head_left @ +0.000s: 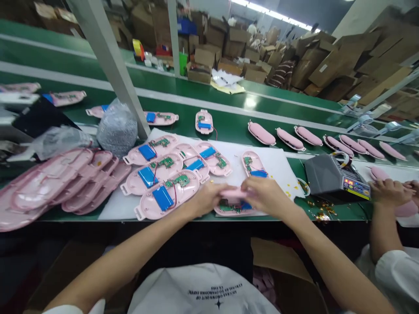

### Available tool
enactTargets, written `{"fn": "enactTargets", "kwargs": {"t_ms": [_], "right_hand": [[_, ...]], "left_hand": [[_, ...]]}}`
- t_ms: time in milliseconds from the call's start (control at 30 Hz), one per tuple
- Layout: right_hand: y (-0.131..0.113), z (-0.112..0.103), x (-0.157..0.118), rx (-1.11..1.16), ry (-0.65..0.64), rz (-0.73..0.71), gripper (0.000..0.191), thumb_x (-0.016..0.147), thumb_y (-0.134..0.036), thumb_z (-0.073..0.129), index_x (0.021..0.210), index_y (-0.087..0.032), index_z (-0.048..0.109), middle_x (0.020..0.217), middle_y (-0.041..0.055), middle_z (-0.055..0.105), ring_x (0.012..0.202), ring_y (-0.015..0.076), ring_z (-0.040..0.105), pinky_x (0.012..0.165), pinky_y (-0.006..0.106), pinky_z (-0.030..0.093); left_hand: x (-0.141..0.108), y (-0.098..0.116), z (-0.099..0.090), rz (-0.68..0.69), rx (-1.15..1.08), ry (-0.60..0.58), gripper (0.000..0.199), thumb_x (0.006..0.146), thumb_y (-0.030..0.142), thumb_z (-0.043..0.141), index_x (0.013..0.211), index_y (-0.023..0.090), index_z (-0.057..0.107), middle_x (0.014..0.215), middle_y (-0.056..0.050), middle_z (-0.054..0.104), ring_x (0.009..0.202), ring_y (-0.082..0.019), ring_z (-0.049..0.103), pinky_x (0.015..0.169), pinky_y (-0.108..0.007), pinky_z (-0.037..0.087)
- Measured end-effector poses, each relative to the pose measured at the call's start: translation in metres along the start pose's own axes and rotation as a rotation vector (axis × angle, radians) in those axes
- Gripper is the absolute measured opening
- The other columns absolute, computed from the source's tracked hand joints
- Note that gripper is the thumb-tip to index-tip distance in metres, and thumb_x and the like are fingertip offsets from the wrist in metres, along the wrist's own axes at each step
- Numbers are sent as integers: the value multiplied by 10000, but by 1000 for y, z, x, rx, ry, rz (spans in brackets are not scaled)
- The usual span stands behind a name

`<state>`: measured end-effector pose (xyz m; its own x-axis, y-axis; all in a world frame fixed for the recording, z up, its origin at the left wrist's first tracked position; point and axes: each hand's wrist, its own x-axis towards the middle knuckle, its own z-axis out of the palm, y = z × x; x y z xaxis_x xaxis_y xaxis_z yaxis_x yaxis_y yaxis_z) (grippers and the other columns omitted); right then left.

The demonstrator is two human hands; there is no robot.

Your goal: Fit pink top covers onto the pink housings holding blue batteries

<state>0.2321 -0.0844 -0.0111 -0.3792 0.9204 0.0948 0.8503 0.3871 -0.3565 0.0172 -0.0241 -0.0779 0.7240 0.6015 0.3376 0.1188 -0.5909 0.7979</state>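
Between my left hand [209, 197] and my right hand [262, 194] is a pink plastic cover [231, 193], tilted and slightly blurred. Fingers of both hands are closed on its ends. Right below it, at the table's front edge, lies an open pink shell [229, 212] with a green circuit board and a blue battery, partly hidden by the hands. Just beyond my right hand is another open shell [250, 159] with a blue battery. To the left of my left hand, several open shells [183, 187] with boards, batteries and red wires lie overlapping on a white sheet [278, 168].
Stacked pink covers [52, 179] and a bubble-wrapped bundle [118, 126] sit at left beside a metal post [114, 65]. A grey machine [334, 179] with a lit display stands at right, near scattered amber scraps [324, 213]. Closed pink units [290, 138] line the green belt. A co-worker's hands [391, 192] are far right.
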Motion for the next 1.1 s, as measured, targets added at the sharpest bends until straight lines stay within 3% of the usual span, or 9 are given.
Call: {"fn": "enactTargets", "kwargs": {"t_ms": [100, 233, 400, 533, 667, 767, 867, 967, 1100], "right_hand": [[-1, 26, -21, -103, -42, -47, 719, 720, -374, 761, 1341, -144, 480, 1353, 201, 496, 1245, 326, 482, 997, 447, 430], [9, 55, -27, -91, -58, 12, 1071, 582, -536, 827, 1469, -194, 334, 1299, 184, 499, 1208, 367, 480, 1028, 524, 403], [33, 17, -27, -16, 126, 114, 1030, 618, -552, 786, 1484, -269, 305, 1280, 154, 493, 1150, 349, 514, 961, 471, 459], [81, -22, 45, -108, 223, 359, 894, 718, -616, 676, 1456, -240, 341, 1185, 156, 548, 1072, 340, 565, 900, 449, 461], [131, -15, 171, -183, 155, 580, 800, 670, -618, 724, 1269, -133, 509, 1168, 206, 578, 1123, 363, 550, 933, 430, 422], [154, 5, 239, -137, 151, 648, 806, 659, -583, 765, 1243, -88, 515, 1211, 250, 565, 1175, 380, 525, 955, 439, 403], [161, 15, 263, -66, 148, 666, 925, 605, -537, 829, 1293, -27, 479, 1224, 304, 547, 1169, 425, 524, 943, 483, 404], [153, 6, 248, -17, 211, 611, 961, 663, -508, 801, 1380, -10, 400, 1258, 310, 524, 1189, 427, 510, 969, 499, 381], [127, -21, 186, 2, 373, 470, 509, 900, -362, 537, 1350, -140, 456, 1280, 166, 558, 1214, 276, 516, 986, 374, 381]], "left_hand": [[-10, 22, -16, 203, 213, -261, 518, 786, 89, 547, 1284, 228, 577, 1454, -119, 478, 1364, -286, 422, 1134, -469, 333], [6, 42, -56, 149, 381, -401, 646, 709, 221, 712, 1331, 270, 544, 1569, -115, 294, 1440, -366, 268, 1147, -544, 293], [113, -11, -137, -347, 514, 80, 312, 831, 235, 600, 1136, 251, 664, 1299, -45, 613, 1260, -261, 516, 1113, -380, 355], [205, -77, -186, -652, 596, 293, 291, 891, 284, 568, 1113, 105, 627, 1227, -173, 604, 1203, -338, 529, 1031, -541, 384], [246, -121, -201, -763, 567, 352, 276, 888, 356, 627, 1037, 124, 619, 1117, -97, 621, 1075, -245, 582, 959, -486, 461], [250, -135, -213, -730, 511, 341, 236, 887, 324, 631, 986, 111, 606, 942, -64, 641, 878, -191, 626, 807, -377, 533], [236, -121, -235, -649, 444, 356, 313, 866, 262, 621, 1120, 104, 530, 909, -67, 649, 742, -163, 630, 637, -283, 544], [205, -81, -250, -535, 396, 404, 519, 841, 171, 557, 1332, 199, 390, 1145, -95, 611, 808, -167, 651, 585, -248, 558], [149, -16, -235, -437, 170, 506, 755, 777, 136, 553, 1452, 329, 276, 1029, -53, 602, 734, -180, 662, 566, -319, 603]]}}
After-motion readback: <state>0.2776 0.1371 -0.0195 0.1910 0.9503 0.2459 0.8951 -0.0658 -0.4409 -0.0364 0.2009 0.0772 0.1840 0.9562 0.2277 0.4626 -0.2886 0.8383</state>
